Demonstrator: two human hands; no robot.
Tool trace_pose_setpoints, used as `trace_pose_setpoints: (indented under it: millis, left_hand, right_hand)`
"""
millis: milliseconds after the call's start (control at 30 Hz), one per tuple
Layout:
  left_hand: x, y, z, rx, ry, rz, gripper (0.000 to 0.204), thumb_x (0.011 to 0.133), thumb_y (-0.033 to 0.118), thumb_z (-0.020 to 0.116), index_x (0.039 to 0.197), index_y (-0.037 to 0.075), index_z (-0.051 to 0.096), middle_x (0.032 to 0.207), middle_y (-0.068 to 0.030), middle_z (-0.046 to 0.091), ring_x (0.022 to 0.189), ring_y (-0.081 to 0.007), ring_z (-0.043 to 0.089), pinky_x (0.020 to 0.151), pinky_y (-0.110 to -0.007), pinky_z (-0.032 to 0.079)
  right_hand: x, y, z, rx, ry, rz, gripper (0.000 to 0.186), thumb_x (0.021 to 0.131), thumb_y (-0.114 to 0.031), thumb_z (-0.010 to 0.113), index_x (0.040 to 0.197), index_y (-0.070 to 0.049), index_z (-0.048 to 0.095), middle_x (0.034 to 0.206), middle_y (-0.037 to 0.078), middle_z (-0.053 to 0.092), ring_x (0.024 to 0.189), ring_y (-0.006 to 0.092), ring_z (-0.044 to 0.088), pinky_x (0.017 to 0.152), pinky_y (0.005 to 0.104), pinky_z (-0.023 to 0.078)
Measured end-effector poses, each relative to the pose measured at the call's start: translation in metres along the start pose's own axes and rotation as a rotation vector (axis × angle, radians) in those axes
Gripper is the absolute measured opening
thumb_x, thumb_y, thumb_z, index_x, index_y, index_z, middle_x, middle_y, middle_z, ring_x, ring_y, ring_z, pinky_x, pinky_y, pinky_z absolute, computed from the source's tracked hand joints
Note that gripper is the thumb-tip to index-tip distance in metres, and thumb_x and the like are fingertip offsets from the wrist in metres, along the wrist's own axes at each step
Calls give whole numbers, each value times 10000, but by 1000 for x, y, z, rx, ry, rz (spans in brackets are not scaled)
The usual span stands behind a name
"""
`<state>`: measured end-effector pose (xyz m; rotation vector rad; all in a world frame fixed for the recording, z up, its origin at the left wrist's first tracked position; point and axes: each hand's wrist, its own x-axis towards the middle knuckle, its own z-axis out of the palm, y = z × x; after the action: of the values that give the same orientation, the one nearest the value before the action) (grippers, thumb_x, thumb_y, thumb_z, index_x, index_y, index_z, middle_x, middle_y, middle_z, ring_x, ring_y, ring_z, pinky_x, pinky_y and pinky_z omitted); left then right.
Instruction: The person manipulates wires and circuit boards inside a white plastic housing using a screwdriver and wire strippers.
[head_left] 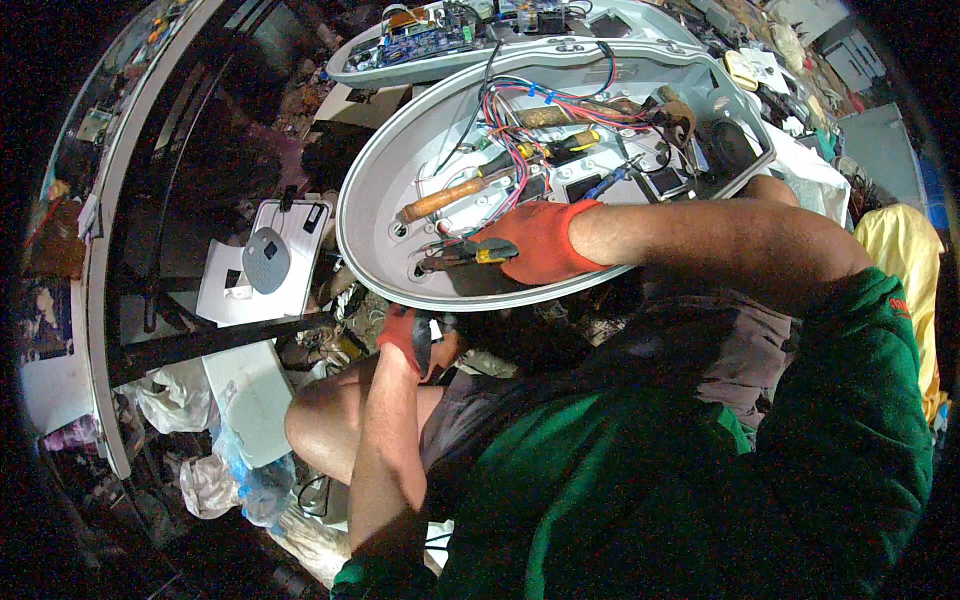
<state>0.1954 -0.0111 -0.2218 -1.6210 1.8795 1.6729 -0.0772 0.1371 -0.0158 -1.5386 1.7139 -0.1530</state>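
Observation:
A large grey plastic housing lies open in front of me, its hollow side up. My right hand, in an orange glove, reaches over the near rim and grips pliers with yellow and black handles. Their jaws point left, low inside the shell near a round hole and thin wires. Below the near rim is my left hand, gloved in red and black; its fingers are largely hidden. A tool with a wooden handle and one with a yellow-black handle lie in the housing.
Red, blue and black wires run across the housing. Behind it, a second grey shell carries a blue circuit board. A white panel with a grey oval part stands left, beside a dark metal frame. Plastic bags lie lower left.

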Motion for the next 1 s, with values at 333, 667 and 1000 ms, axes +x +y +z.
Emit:
trace_pose_setpoints:
  millis: [333,667,1000]
  left_hand:
    - [1,3,-2,25,-5,8,324,926,291,553,1179,90,576,985,-141,668,850,-275,638,799,-384,511]
    - [-3,8,-5,60,-11,20,326,927,295,551,1178,90,578,978,-146,667,846,-279,638,802,-385,510]
    - [-70,11,-70,-52,-132,121,324,930,288,551,1180,84,587,961,-145,668,851,-284,641,793,-401,515]
  right_hand:
    - [15,5,7,82,-152,83,547,825,-214,515,1365,-122,498,1205,235,610,1153,379,573,997,438,445]
    - [20,5,9,175,-212,186,534,839,-226,538,1361,-121,502,1304,216,563,1230,355,529,1045,421,413]
    - [-20,46,-24,-215,-60,-152,606,851,-255,564,1429,-142,425,1363,216,507,1248,361,502,1062,434,394]
